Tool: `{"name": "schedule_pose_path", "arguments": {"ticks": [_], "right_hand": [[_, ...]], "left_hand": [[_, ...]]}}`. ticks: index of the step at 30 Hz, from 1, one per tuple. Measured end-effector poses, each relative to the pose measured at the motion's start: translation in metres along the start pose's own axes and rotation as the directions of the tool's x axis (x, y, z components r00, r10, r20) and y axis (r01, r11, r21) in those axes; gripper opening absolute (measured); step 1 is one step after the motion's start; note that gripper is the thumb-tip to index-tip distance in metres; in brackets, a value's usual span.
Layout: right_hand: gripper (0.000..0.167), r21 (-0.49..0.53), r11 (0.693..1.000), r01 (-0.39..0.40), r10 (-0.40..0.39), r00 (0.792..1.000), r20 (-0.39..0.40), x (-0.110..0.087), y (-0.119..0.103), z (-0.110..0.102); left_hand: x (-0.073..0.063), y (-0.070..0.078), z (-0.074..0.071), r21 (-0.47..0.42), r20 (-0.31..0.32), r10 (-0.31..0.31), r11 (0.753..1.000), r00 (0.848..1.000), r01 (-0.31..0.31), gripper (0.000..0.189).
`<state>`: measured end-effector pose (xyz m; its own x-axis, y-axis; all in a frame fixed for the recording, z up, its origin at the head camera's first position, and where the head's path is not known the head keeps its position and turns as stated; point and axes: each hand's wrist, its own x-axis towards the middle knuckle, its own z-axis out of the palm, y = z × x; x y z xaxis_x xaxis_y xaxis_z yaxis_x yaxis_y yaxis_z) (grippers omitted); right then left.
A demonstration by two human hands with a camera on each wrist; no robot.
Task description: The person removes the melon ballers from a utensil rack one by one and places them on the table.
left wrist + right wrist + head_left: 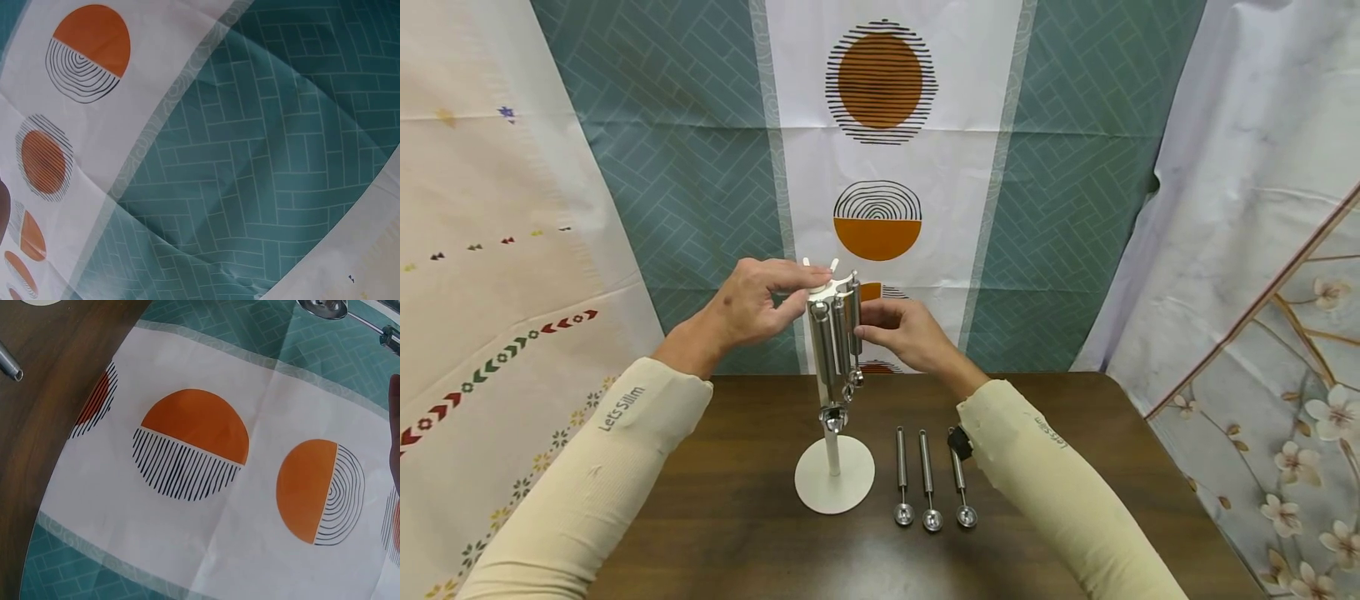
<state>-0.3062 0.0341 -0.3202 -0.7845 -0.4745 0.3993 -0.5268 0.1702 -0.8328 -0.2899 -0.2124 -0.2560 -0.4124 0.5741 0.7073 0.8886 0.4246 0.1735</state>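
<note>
A white stand [833, 454] on a round base carries several steel scoops, small round bowls on long ribbed handles, hanging from its hooked top. My left hand [748, 304] holds the stand's top edge, fingers over it and thumb at the side. At the rack's right side, my right hand [910, 333] pinches the handle of a hanging scoop [856, 317] between thumb and fingers. Another scoop [822, 342] hangs at the front, bowl down. In the right wrist view a scoop bowl [324, 306] shows at the top edge, a sliver of my hand beside it.
Three more scoops, the left [902, 475], middle [927, 479] and right [962, 492], lie side by side on the dark wooden table [737, 500], right of the base. A patterned curtain [700, 167] hangs behind, with pale cloths at both sides.
</note>
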Motion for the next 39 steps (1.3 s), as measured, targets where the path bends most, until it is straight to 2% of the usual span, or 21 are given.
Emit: {"name": "schedule_pose_path", "arguments": {"ticks": [12, 19, 27, 39], "right_hand": [[0.028, -0.006, 0.999, -0.034, 0.034, 0.999, -0.008, -0.009, 0.004, -0.009], [0.028, -0.03, 0.998, -0.06, 0.059, 0.998, -0.026, -0.02, 0.014, -0.018], [0.027, -0.028, 0.994, -0.11, 0.109, 0.993, -0.04, -0.032, 0.024, -0.027], [0.023, -0.06, 0.99, -0.126, 0.121, 0.989, -0.084, -0.054, 0.044, -0.037]], "left_hand": [[-0.001, 0.0, 0.001, 0.01, 0.001, 0.0, 1.0, 1.0, 0.0, 0.032], [0.0, 0.0, 0.0, 0.02, -0.001, 0.009, 1.0, 1.0, -0.009, 0.031], [0.0, 0.002, -0.001, 0.032, -0.008, -0.01, 0.999, 1.0, 0.01, 0.032], [0.0, 0.003, 0.001, 0.02, -0.006, -0.037, 0.999, 0.999, 0.037, 0.032]]}}
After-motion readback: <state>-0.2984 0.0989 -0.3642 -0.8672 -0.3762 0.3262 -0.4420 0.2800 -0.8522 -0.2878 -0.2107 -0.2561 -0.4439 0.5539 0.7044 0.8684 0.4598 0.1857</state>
